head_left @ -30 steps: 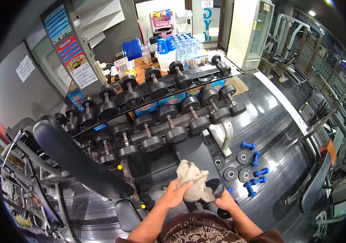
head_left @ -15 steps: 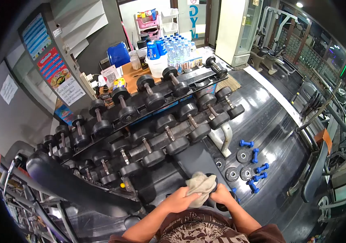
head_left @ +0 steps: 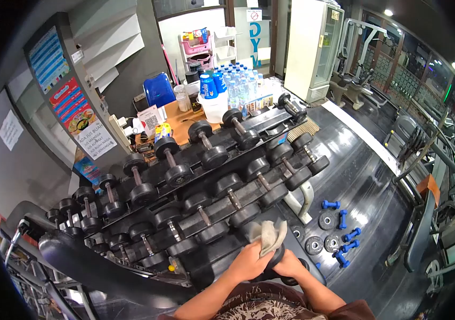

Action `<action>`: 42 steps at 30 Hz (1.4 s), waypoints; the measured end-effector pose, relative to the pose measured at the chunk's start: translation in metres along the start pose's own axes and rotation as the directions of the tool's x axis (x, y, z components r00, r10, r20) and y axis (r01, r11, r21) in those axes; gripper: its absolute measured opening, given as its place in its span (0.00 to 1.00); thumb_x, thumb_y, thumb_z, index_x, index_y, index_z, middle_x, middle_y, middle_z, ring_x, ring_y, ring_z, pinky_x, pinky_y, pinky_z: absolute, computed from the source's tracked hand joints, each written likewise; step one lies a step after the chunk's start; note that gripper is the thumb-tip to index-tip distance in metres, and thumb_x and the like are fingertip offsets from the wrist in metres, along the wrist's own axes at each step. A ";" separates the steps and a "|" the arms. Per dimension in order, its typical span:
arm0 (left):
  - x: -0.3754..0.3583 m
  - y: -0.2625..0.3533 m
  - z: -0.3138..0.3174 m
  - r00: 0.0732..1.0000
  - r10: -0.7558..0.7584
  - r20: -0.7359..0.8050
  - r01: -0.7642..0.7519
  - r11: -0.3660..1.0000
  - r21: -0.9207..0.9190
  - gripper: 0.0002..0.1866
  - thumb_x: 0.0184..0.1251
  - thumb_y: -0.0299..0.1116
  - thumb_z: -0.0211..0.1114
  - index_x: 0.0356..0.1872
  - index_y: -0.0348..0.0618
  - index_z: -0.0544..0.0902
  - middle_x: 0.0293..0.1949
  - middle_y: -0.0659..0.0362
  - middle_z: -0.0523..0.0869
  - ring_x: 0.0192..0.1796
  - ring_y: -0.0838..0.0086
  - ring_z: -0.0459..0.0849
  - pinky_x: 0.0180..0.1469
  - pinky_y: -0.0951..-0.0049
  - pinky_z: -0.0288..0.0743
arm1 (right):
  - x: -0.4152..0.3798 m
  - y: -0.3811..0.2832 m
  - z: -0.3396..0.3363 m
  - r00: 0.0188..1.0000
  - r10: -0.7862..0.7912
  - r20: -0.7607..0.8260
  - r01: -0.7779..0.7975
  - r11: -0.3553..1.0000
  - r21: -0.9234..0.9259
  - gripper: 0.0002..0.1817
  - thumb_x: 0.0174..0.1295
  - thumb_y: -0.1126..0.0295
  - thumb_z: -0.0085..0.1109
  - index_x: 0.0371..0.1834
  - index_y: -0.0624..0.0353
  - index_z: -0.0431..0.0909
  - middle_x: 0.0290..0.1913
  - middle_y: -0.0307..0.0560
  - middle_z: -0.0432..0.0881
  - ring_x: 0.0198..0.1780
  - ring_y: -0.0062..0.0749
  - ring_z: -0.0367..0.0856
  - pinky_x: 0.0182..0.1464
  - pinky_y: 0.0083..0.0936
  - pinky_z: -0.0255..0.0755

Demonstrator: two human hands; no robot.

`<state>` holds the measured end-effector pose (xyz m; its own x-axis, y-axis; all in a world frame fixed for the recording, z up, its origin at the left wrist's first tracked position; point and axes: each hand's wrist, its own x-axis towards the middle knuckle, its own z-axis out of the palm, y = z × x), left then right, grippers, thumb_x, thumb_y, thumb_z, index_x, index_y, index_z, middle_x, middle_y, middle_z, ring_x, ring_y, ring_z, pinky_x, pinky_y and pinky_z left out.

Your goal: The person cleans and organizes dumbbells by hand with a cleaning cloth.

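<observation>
Cloth (head_left: 268,236) has been drawn down from its raised, spread shape and is now bunched against the dumbbell (head_left: 278,256), so wiping appears underway. Left hand (head_left: 247,262) is closed on the beige, crumpled cloth; right hand (head_left: 290,265) is wrapped around the black dumbbell, just in front of the rack (head_left: 206,176).

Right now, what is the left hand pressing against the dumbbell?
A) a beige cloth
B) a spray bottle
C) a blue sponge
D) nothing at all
A: the left hand presses a crumpled beige cloth onto the black dumbbell, which the right hand steadies from the other side.
</observation>
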<state>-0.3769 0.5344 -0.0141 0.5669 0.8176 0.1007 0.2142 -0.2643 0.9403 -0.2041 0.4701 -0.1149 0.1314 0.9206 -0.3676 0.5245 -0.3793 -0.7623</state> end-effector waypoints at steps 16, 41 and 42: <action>0.039 -0.011 -0.037 0.999 0.007 0.044 -0.008 1.000 0.011 0.19 0.66 0.33 0.62 0.54 0.31 0.77 0.50 0.39 0.83 0.52 0.51 0.83 0.55 0.62 0.75 | 0.012 -0.048 -0.011 0.998 0.044 0.050 -0.043 0.999 -0.021 0.20 0.47 0.60 0.69 0.32 0.69 0.84 0.31 0.65 0.85 0.40 0.53 0.87 0.44 0.40 0.78; 0.098 -0.094 -0.021 0.755 -0.545 0.364 0.557 0.241 -0.795 0.20 0.74 0.40 0.53 0.58 0.38 0.77 0.54 0.56 0.85 0.55 0.65 0.84 0.58 0.60 0.78 | 0.108 -0.086 -0.052 0.898 -0.436 -0.065 0.190 0.251 0.949 0.11 0.71 0.63 0.49 0.33 0.58 0.70 0.22 0.40 0.67 0.21 0.25 0.63 0.27 0.23 0.61; 0.106 -0.094 -0.015 0.786 -0.470 0.401 0.499 0.100 -0.861 0.23 0.75 0.43 0.49 0.62 0.39 0.75 0.58 0.57 0.83 0.58 0.65 0.82 0.62 0.59 0.74 | 0.116 -0.093 -0.056 0.880 -0.469 -0.079 0.187 0.187 0.965 0.14 0.74 0.61 0.46 0.32 0.57 0.68 0.21 0.39 0.64 0.19 0.23 0.59 0.24 0.22 0.58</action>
<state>-0.3492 0.6537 -0.0872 0.6641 0.5618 -0.4932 -0.3803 0.8219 0.4241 -0.1909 0.6177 -0.0568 -0.0636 0.9950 0.0766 -0.6889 0.0117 -0.7248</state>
